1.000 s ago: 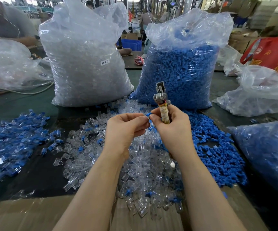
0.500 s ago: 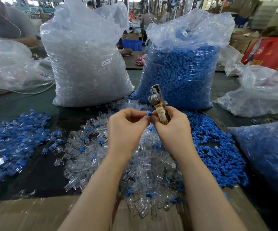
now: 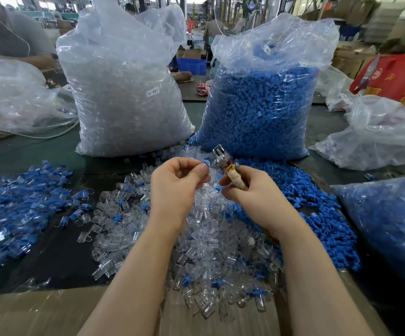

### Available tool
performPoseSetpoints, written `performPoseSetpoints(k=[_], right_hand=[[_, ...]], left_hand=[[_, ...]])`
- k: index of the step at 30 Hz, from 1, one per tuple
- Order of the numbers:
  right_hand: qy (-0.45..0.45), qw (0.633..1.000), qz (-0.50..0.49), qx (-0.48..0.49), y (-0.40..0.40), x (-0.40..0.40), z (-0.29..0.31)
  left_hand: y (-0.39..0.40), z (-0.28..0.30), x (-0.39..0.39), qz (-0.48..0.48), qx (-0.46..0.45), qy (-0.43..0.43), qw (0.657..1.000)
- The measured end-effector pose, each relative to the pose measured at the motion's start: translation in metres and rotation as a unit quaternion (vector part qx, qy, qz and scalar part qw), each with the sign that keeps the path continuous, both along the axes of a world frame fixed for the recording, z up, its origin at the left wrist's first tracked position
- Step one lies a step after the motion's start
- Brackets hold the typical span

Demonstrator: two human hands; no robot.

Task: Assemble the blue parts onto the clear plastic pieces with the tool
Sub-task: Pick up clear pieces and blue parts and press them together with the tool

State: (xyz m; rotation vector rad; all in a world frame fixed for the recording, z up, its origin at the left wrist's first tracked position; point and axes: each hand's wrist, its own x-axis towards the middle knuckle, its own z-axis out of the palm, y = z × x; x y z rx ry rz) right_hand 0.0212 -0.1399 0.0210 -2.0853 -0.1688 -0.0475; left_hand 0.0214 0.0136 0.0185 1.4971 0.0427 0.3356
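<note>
Left hand [image 3: 176, 183]: fingers curled, thumb and forefinger pinching a small blue part [image 3: 206, 163] with a clear plastic piece, the latter hard to make out against the heap; raised above the clear pile. Right hand [image 3: 252, 190]: fingers wrapped round the taped handle of the tool [image 3: 228, 167]; metal head tilted up and left, just beside the pinched blue part; contact between the two not discernible.

Directly beneath both hands: pile of loose clear plastic pieces [image 3: 196, 238], a few blue parts mixed in; near edge lying on a cardboard sheet [image 3: 39, 311]. Right of the clear pile: heap of loose blue parts [image 3: 318, 214], touching it. Left of the clear pile, apart across dark table surface [image 3: 58, 251]: spread of assembled blue-and-clear pieces [image 3: 14, 202]. Behind the clear pile: tall bag of clear pieces [image 3: 123, 93] labelled SJ-017, upright; beside it, to the right, tall bag of blue parts [image 3: 257, 105], upright. Far right of the clear pile: another bag with blue contents [image 3: 390, 226]; behind that, crumpled transparent bags [image 3: 378, 137] and a red bag [image 3: 395, 81].
</note>
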Motion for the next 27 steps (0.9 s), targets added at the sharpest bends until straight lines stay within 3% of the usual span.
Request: performPoseSetpoints(k=[10, 21, 27], right_hand=[[0.01, 0.996, 0.063, -0.058, -0.0012, -0.0009, 0.0015], [-0.009, 0.994, 0.044, -0.101, 0.0012, 0.0002, -0.0052], [-0.016, 0.99, 0.043, -0.133, 0.0011, 0.0006, -0.0039]], left_hand=[[0.0049, 0.0034, -0.0023, -0.029, -0.021, -0.026, 0.999], [0.0068, 0.0038, -0.0028, -0.04, -0.018, -0.026, 0.999], [0.0108, 0.0014, 0.001, -0.051, -0.037, 0.026, 0.998]])
